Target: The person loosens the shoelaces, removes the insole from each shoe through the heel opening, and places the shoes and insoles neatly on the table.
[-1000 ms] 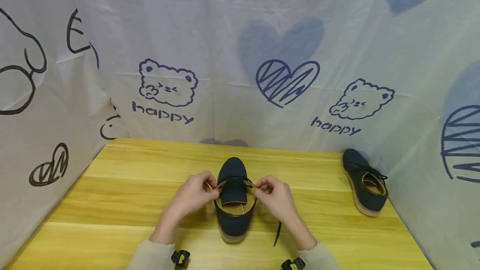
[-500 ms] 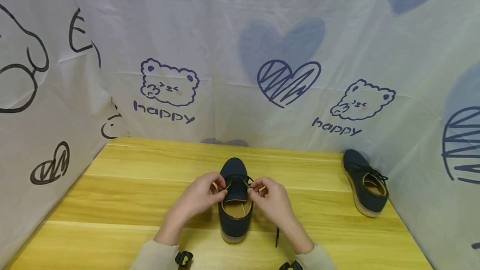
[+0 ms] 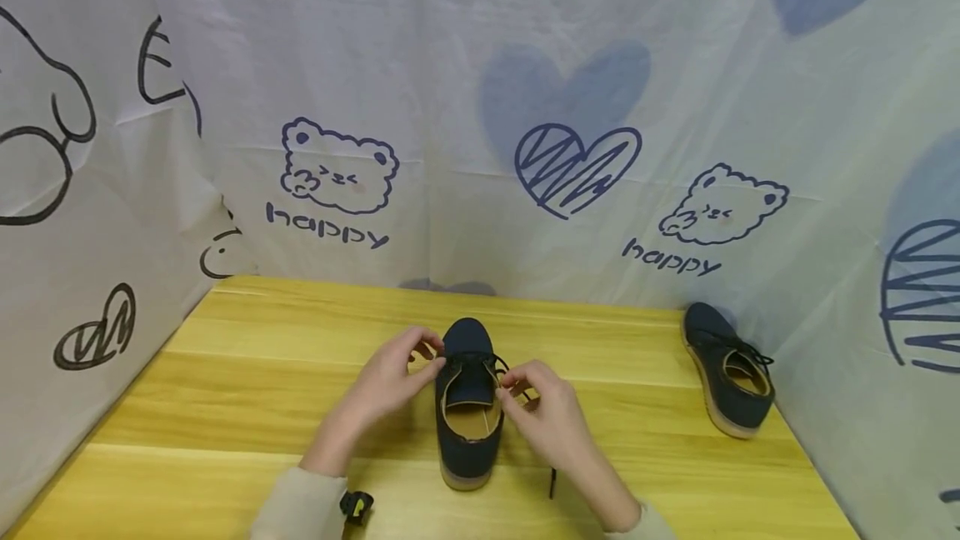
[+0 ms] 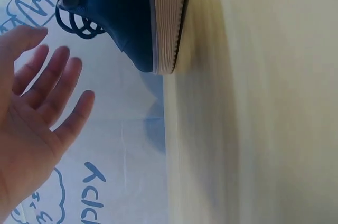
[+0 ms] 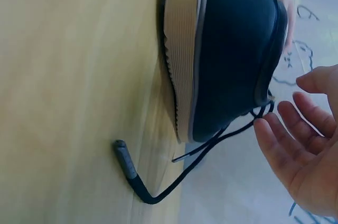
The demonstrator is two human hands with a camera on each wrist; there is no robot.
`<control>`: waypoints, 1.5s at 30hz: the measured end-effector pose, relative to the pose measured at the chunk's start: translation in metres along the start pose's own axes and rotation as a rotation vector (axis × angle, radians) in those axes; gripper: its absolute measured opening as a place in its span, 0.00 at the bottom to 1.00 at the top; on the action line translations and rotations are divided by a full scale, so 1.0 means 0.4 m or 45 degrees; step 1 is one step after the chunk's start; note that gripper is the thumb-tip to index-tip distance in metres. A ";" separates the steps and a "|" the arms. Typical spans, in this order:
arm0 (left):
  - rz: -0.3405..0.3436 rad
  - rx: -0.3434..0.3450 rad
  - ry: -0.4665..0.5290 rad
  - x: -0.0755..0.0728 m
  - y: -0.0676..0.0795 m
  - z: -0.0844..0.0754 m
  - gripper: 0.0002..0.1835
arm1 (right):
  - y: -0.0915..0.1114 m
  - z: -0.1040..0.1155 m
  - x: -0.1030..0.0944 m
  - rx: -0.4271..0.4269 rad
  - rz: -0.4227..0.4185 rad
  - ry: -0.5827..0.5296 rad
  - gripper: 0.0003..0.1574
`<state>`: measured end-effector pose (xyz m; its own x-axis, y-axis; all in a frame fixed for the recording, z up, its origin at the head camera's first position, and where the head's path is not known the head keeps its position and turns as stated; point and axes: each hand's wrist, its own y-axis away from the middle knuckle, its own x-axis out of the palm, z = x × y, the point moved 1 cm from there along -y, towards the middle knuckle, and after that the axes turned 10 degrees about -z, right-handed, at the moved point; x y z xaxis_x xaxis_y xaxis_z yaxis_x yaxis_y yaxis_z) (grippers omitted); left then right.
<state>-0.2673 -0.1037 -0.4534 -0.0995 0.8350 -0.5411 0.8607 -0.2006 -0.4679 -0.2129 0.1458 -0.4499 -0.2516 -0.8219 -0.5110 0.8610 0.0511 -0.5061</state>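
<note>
At the near edge, both cuffs are covered by light sleeves (image 3: 300, 507), and a small blk device (image 3: 356, 507) is worn at the L wrist. Just beyond, R of the near shoe, a dark lace (image 3: 552, 483) is trailed w/ its tipped end on the table; in the R wrist view it's seen bent along the wood, then led up to the shoe's front opening, w/ a 2nd, thinner tip shown beside it. The near shoe (image 3: 468, 450), dark navy w/ a pale ribbed sole, is set upright on the table approx. centre, b/w the hands, toe pointed away, its tongue (image 3: 470, 386) laid back toward the opening. The R hand (image 3: 546, 408) is held at the shoe's R side by the eyelets, fingers loosely bent, thumb kept apart from them; nothing is seen pinched, & whether the lace is touched by a fingertip can't be told. The L hand (image 3: 397, 372) is held a bit farther fwd at the L side, fingers spread & relaxed, nothing gripped, w/ a gap shown b/w it and the shoe in the L wrist view. The table (image 3: 225, 407) is finished in yellowish wood grain. Far R, well apart, a 2nd shoe (image 3: 742, 402) is stood at an angle near the bkgd cloth (image 3: 450, 65), which is printed w/ hearts, bear faces & "happy".
</note>
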 end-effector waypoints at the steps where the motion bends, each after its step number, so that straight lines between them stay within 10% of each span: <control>1: -0.010 0.015 -0.011 0.001 -0.008 0.003 0.12 | 0.006 0.004 -0.002 -0.039 0.000 0.001 0.09; 13: 0.081 0.055 0.012 0.041 -0.090 0.078 0.16 | 0.084 0.043 0.015 -0.548 -0.019 0.195 0.13; 45: 0.299 0.078 -0.149 0.095 -0.138 0.114 0.19 | 0.102 0.026 0.023 -0.643 0.035 0.109 0.14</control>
<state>-0.3413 -0.0840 -0.4800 0.0391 0.6978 -0.7152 0.8358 -0.4151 -0.3594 -0.1755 0.1344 -0.4678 -0.2855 -0.7682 -0.5730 0.5520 0.3570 -0.7536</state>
